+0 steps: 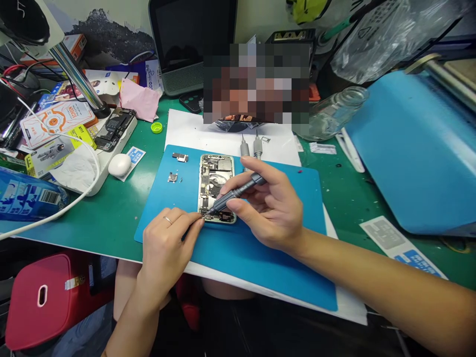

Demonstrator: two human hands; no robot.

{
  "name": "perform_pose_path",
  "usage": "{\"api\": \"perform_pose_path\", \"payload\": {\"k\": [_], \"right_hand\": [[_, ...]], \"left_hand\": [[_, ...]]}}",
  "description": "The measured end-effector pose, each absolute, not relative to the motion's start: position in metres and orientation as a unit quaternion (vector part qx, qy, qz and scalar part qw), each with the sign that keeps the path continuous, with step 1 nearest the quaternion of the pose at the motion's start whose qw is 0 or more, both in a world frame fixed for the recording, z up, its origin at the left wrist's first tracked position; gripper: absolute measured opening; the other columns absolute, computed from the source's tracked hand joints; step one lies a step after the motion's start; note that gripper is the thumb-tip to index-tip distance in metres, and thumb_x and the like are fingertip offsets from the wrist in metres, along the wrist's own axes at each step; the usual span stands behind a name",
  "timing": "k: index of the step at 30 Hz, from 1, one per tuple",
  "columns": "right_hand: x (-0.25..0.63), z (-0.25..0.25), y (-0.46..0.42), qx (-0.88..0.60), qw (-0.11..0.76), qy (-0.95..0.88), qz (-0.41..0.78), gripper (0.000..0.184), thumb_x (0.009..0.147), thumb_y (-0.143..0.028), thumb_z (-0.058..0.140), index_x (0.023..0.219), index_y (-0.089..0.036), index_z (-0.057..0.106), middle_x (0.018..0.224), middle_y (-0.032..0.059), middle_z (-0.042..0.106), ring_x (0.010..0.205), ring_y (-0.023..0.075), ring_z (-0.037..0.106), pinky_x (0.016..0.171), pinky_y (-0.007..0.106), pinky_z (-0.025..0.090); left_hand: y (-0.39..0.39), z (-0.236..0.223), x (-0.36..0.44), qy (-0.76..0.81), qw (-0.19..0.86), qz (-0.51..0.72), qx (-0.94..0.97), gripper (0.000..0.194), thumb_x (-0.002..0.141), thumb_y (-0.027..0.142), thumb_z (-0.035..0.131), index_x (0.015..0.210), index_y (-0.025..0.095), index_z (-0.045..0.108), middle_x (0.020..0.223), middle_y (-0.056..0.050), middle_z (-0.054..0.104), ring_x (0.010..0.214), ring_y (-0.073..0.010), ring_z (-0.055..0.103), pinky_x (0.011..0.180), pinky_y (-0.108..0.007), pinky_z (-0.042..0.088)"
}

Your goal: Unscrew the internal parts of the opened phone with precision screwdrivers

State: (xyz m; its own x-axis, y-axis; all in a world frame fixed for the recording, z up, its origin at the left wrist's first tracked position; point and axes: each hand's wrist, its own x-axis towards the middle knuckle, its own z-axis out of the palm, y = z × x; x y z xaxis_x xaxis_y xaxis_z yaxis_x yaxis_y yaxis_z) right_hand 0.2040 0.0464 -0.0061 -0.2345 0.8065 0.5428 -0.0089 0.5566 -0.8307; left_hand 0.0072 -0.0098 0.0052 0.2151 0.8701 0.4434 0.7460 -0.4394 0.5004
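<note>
An opened smartphone lies on a blue mat, its inner parts exposed. My right hand grips a grey precision screwdriver, slanted so that its tip meets the phone's lower left corner. At that same corner, my left hand has thumb and forefinger pinched together beside the tip; whatever they may hold is hidden. Left of the phone lie a small metal-and-black part and a small square component. Two more grey screwdrivers are beyond my right hand, tips pointing away.
A glass jar lies tilted at the back right, near a large blue sheet. To the left are a white rounded case, a green cap, boxes and a white cable. A dark-screened device stands behind.
</note>
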Motion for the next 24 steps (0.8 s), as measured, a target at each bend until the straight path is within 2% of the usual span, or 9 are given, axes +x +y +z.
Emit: {"api": "perform_pose_path", "payload": {"k": [24], "right_hand": [[0.2038,-0.0081,0.0482,-0.281,0.544,-0.691,0.383,0.057,0.095,-0.022,0.066,0.146,-0.036,0.045,0.098,0.0022,0.068,0.084,0.0154,0.068,0.070,0.029,0.066]], "left_hand": [[-0.0106,0.0064,0.0080,0.524,0.069,0.346,0.775,0.006,0.096,0.021,0.067,0.094,0.018,0.072,0.082,-0.001,0.073,0.074,-0.0141,0.063,0.072,-0.029,0.048]]}}
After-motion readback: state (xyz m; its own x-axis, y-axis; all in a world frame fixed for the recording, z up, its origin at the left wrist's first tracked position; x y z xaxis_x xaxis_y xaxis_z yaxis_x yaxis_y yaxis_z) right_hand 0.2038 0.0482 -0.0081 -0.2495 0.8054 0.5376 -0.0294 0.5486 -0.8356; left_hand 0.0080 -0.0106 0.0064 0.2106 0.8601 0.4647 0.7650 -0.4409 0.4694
